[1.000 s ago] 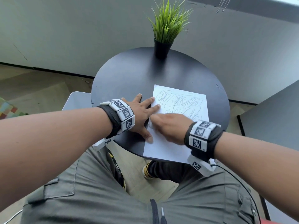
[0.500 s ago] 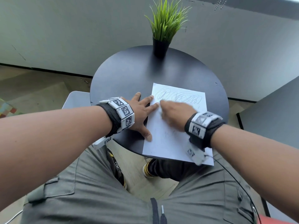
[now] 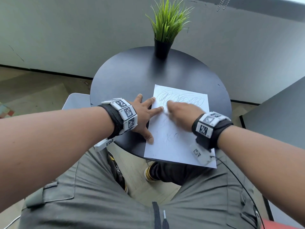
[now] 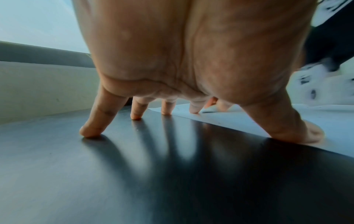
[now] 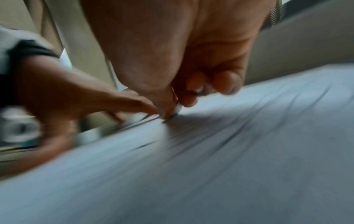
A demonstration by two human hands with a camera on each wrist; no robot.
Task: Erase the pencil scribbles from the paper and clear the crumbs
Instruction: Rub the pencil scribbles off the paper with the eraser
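Pinching a small white eraser (image 5: 177, 109), right hand (image 3: 182, 114) on paper (image 3: 173, 142), visible only at wrist; left hand (image 3: 142, 116) splayed flat.

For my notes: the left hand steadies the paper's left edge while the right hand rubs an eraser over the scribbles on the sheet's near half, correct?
Not quite: the right hand works the eraser on the paper's far half, as the head view shows. The left hand does steady the left edge.

soft daylight, finger shadows on the glossy table (image 4: 134, 174); right wrist view motion-blurred, head view edge-warped.
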